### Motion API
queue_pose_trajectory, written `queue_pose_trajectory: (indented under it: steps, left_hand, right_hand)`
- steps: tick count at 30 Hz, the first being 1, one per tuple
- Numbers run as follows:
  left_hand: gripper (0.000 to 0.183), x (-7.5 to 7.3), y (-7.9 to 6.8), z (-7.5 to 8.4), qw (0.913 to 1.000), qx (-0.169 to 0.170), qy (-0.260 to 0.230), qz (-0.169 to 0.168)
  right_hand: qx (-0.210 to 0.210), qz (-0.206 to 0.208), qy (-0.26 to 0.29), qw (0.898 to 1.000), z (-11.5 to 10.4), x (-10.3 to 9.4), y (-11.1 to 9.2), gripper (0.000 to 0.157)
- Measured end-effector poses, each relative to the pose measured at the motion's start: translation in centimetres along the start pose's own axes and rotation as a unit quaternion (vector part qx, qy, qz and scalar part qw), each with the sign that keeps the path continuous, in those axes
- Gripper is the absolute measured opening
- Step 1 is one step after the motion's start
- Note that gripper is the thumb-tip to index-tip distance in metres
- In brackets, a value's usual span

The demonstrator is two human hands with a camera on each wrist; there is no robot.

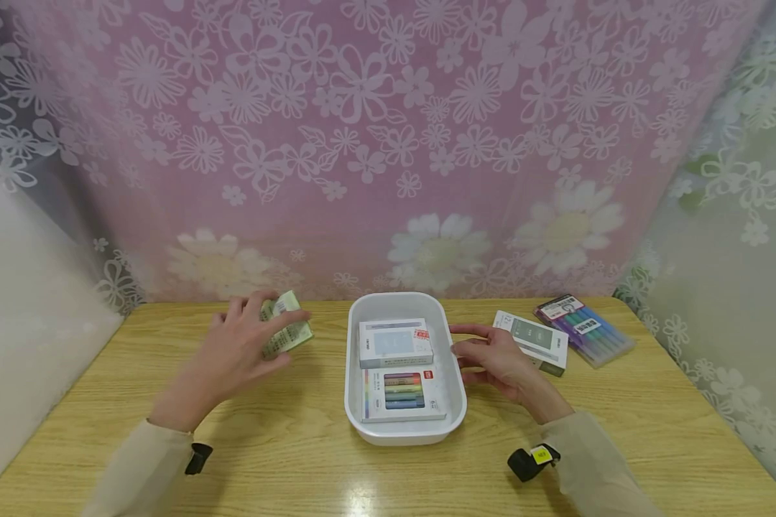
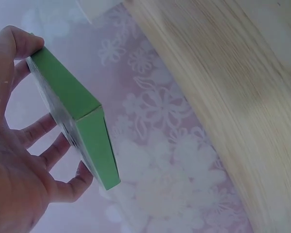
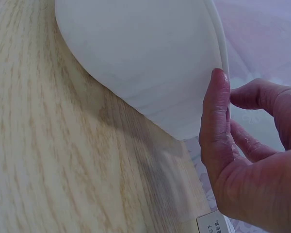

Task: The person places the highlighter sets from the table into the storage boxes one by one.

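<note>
My left hand grips a small light-green box by its edges, thumb on one side and fingers on the other, raised at the left of the table. In the left wrist view the box's plain green sides face the camera. The white plastic basin stands in the middle. In it lie a white box with a pale blue panel and, nearer me, a white box of colored sticks seen through a window. My right hand rests its fingertips against the basin's right rim and outer wall.
Right of the right hand, a white box with a grey-green panel lies on the wooden table. Beside it is a clear pack of colored pens. A flowered pink curtain hangs along the table's back edge.
</note>
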State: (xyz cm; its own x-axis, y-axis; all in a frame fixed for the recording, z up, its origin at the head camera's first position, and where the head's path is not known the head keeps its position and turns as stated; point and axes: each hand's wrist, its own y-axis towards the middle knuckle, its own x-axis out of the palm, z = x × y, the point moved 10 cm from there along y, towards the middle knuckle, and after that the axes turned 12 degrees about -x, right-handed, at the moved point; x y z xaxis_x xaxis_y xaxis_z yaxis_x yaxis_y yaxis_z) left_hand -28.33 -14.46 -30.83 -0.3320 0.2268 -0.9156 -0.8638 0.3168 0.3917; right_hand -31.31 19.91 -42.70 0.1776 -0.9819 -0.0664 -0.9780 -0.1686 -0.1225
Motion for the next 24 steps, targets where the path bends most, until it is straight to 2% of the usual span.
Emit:
queue_pose_trajectory:
  steps: [10, 24]
  left_hand:
    - [0.053, 0.1, 0.5, 3.2, 0.9994, 0.022, -0.023, -0.010]
    - [0.054, 0.5, 1.6, 8.0, 0.9963, 0.069, -0.051, -0.002]
  right_hand:
    - [0.001, -0.001, 0.002, 1.000, 0.0, 0.0, 0.0, 0.059]
    - [0.007, 0.002, -0.007, 1.000, -0.1, -0.1, -0.1, 0.059]
